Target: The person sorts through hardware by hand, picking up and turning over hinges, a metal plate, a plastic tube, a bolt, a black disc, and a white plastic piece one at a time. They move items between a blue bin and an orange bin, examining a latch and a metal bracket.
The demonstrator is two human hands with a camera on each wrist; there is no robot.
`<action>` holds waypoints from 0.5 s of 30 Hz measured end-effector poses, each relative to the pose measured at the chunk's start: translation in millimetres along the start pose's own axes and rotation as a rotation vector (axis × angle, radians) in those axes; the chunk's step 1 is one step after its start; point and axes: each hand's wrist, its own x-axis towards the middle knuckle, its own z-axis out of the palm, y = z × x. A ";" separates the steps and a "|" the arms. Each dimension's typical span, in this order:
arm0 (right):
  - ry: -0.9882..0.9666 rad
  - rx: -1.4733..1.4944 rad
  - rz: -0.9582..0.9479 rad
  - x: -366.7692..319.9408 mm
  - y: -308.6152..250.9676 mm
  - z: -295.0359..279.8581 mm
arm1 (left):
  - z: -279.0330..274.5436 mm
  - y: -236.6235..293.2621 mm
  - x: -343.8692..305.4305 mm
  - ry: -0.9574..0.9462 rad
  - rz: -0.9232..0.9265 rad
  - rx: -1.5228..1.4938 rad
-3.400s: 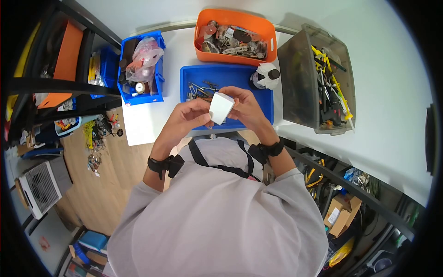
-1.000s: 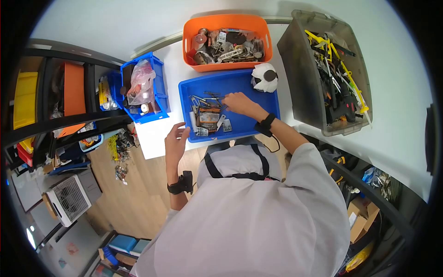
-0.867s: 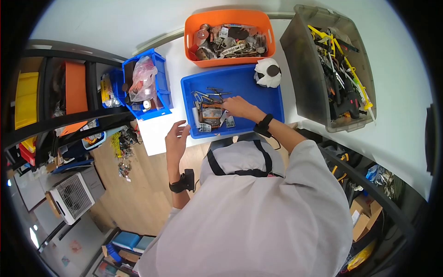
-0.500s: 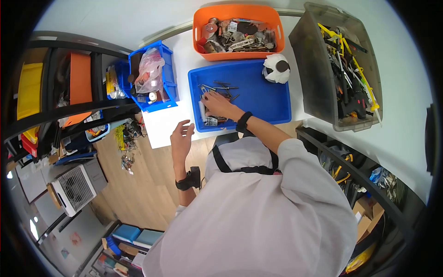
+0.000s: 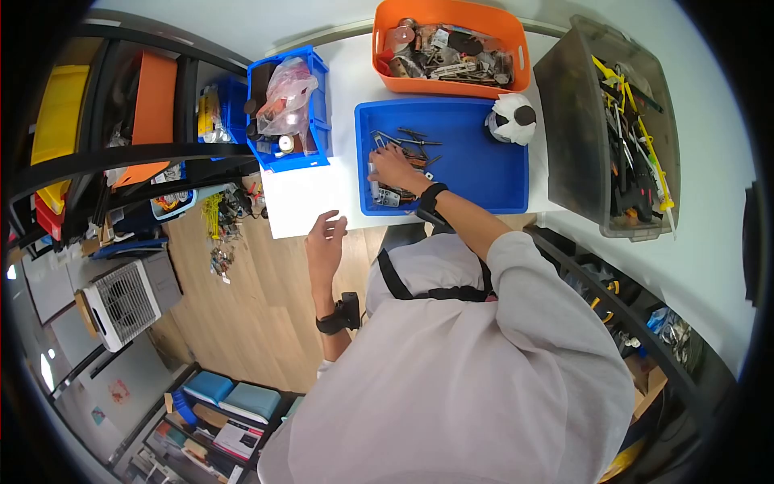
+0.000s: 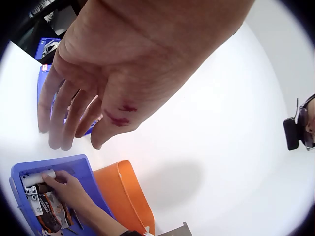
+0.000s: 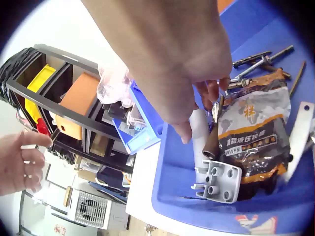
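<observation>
In the head view my right hand (image 5: 393,167) reaches into the left end of the blue tray (image 5: 476,173). Its thumb and fingers lie on either side of a white tube (image 7: 199,135) along the tray wall, gripping its upper end. Beside the tube are a brown cylindrical piece (image 7: 212,142), a grey plastic bracket with round holes (image 7: 222,181) and a printed plastic packet (image 7: 256,130). Bolts and drill bits (image 7: 253,59) lie beyond the packet. My left hand (image 5: 326,242) hovers at the table's front edge, fingers loosely bent, holding nothing.
An orange bin (image 5: 451,85) of hardware stands behind the tray, and a bottle wrapped in white (image 5: 513,121) sits in its back right corner. A grey tool crate (image 5: 568,129) is at right. A blue bin (image 5: 321,105) with a plastic bag stands at left, beside black shelving (image 5: 161,155).
Earlier both hands held a white block over the tray; it is out of them now. The right hand has moved left across the tray to the white tube. The left hand stays near the table edge.
</observation>
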 end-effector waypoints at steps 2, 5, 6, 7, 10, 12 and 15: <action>-0.046 0.079 0.021 1.8 -0.8 -4.8 | -1.3 -2.7 2.4 0.004 0.002 -0.007; -0.098 0.220 0.052 1.2 -2.8 -13.5 | -2.5 -5.5 6.4 0.009 0.017 -0.003; -0.101 0.285 0.062 0.9 -1.8 -14.2 | -2.9 -5.7 7.9 0.008 0.026 -0.001; -0.103 0.279 0.059 -0.7 -0.9 -14.6 | -2.8 -5.3 9.3 0.009 0.035 0.000; 0.110 0.306 -0.040 -10.2 -2.1 -27.1 | -4.6 -1.5 12.1 0.006 0.055 0.006; 0.078 0.406 0.038 -18.5 -1.1 -47.6 | -4.5 -3.4 13.6 0.006 0.064 0.000; 0.100 0.692 0.219 -28.2 6.6 -75.6 | -2.6 -4.4 20.5 -0.009 0.086 0.002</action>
